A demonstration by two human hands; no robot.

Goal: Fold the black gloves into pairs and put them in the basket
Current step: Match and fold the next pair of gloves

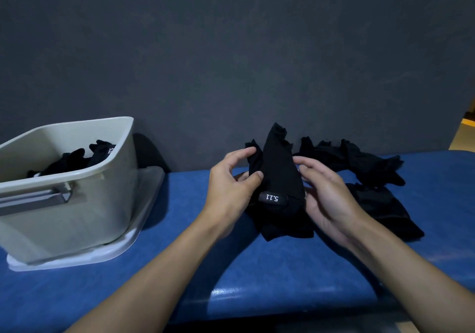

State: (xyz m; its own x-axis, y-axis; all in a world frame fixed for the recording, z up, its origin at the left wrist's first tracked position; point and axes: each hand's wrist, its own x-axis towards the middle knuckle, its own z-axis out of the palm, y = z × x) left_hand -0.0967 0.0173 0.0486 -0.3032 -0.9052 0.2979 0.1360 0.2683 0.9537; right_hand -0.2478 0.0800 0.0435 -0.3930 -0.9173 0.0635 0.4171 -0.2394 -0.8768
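A bundle of black gloves (279, 175) with a "5.11" wrist tag stands between my hands above the blue table. My left hand (231, 186) pinches its left edge with thumb and fingers. My right hand (326, 193) grips its right side from below. More loose black gloves (359, 163) lie in a pile behind and to the right, and one more black glove (385, 209) lies by my right wrist. The beige basket (77, 204) stands at the left, with folded black gloves (84, 157) inside.
The blue padded table (195, 255) runs along a dark grey wall (231, 49). The basket sits on a white lid or tray (138, 219). The table's front edge curves down near my forearms.
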